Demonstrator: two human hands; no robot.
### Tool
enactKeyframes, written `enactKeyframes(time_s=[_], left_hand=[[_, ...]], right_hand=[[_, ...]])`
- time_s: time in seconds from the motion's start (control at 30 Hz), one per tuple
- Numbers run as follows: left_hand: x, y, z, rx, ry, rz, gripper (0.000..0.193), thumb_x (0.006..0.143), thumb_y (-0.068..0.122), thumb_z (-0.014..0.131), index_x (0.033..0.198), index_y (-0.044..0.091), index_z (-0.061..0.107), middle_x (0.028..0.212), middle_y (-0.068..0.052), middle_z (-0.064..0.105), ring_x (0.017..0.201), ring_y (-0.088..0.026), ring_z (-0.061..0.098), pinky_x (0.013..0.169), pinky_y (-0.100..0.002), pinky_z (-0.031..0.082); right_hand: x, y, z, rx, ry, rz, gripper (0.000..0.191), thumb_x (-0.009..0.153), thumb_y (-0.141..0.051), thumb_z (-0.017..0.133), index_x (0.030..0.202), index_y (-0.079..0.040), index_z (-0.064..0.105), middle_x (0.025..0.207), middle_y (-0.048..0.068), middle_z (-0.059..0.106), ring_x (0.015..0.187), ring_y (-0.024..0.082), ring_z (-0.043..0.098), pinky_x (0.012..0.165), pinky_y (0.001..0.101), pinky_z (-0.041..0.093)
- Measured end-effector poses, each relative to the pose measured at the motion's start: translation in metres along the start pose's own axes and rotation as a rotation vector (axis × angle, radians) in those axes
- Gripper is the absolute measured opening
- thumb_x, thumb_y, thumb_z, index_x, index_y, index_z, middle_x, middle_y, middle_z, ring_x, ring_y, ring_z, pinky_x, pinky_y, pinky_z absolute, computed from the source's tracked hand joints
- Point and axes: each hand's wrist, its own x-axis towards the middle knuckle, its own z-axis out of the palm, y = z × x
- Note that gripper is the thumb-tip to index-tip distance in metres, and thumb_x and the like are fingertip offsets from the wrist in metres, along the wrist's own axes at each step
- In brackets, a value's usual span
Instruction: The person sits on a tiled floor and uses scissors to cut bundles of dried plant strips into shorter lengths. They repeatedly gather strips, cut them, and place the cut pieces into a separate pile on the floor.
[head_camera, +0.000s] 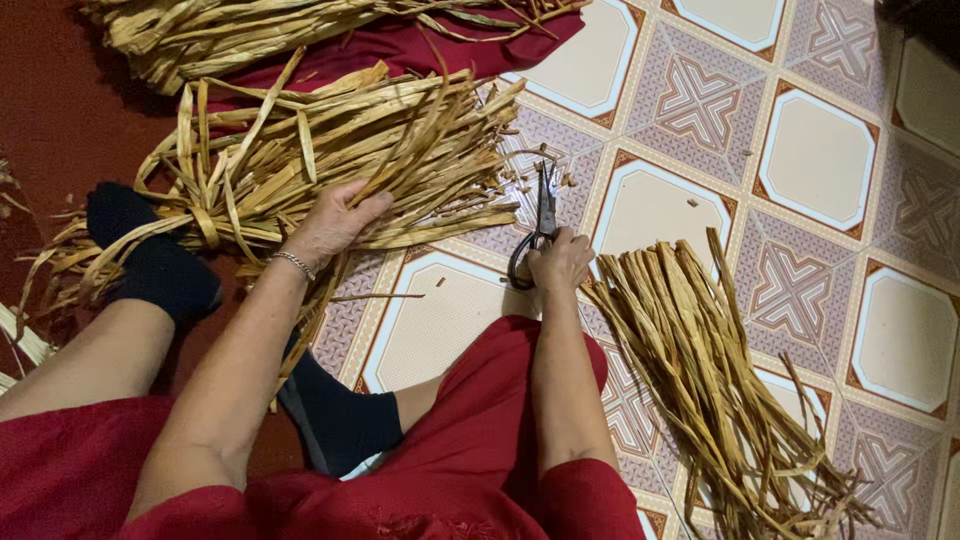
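A person in red clothes (470, 450) is sitting on the floor, and two legs in dark socks (150, 265) are sticking out to the left. The right hand (560, 262) is closing around the handles of a pair of dark scissors (540, 215). The fingers are wrapping tight, so the hand is shut on them. The scissors are pointing away from the person, with the blades lying over the tiled floor (820, 160), right next to the cut ends of a big bundle.

The left hand (335, 222) is lying on that big bundle of dry yellow strips (330, 160). The fingers are curling loosely over the strips and pressing them down. The hand is partly open, not making a fist. A thin bracelet (293, 263) is sitting on the wrist.

To the right of the scissors hand, a second pile of strips (710, 370) is lying on the tiles, well apart from the big bundle. Small bits of strip are lying on the floor near the scissor blades.

Farther away, at the top, another heap of strips (260, 30) is resting on a dark red cloth (400, 45).
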Motion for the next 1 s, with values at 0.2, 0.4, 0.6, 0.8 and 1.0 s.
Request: enactKeyframes(time_s=[0.2,0.4,0.6,0.8,1.0], left_hand=[[0.003,-0.014,0.000,0.018,0.022,0.015,0.031,0.100,0.035,0.070,0.108,0.004,0.071,0.075,0.005,0.060,0.060,-0.004,0.046,0.050,-0.022,0.036],[0.002,-0.015,0.002,0.086,0.044,0.189,0.036,0.095,0.030,0.075,0.120,0.004,0.073,0.102,0.003,0.073,0.087,-0.004,0.062,0.078,-0.021,0.053],[-0.004,-0.006,0.003,-0.031,0.070,0.144,0.040,0.093,0.027,0.076,0.125,0.004,0.071,0.107,0.002,0.074,0.091,-0.005,0.064,0.082,-0.022,0.054],[-0.008,0.000,-0.001,-0.106,0.092,0.132,0.039,0.093,0.027,0.076,0.123,0.004,0.071,0.103,0.001,0.074,0.084,-0.004,0.064,0.075,-0.020,0.054],[-0.006,0.001,-0.006,-0.098,0.141,0.017,0.035,0.095,0.028,0.078,0.122,0.007,0.074,0.089,-0.001,0.067,0.066,-0.008,0.050,0.057,-0.024,0.042]], right_hand=[[0.000,-0.004,-0.013,-0.001,-0.060,0.080,0.074,0.069,-0.019,0.090,0.130,-0.003,0.050,0.129,0.025,0.055,0.124,0.045,0.052,0.105,0.0507,0.044],[0.004,0.004,-0.011,0.090,-0.002,0.092,0.067,0.071,-0.021,0.087,0.125,0.001,0.053,0.119,0.026,0.065,0.112,0.044,0.063,0.101,0.0504,0.049],[0.020,0.026,0.000,0.283,0.007,0.089,0.070,0.079,-0.040,0.087,0.131,-0.004,0.056,0.111,0.024,0.066,0.097,0.036,0.068,0.086,0.0466,0.055],[0.001,0.018,0.011,1.068,-0.200,0.005,0.062,0.092,-0.056,0.071,0.121,-0.002,0.064,0.073,0.005,0.056,0.057,0.014,0.050,0.046,0.0332,0.037],[-0.047,0.000,0.012,1.529,-0.640,-0.184,0.075,0.095,-0.076,0.042,0.128,-0.010,0.056,0.072,0.002,0.055,0.051,0.011,0.043,0.046,0.0267,0.033]])
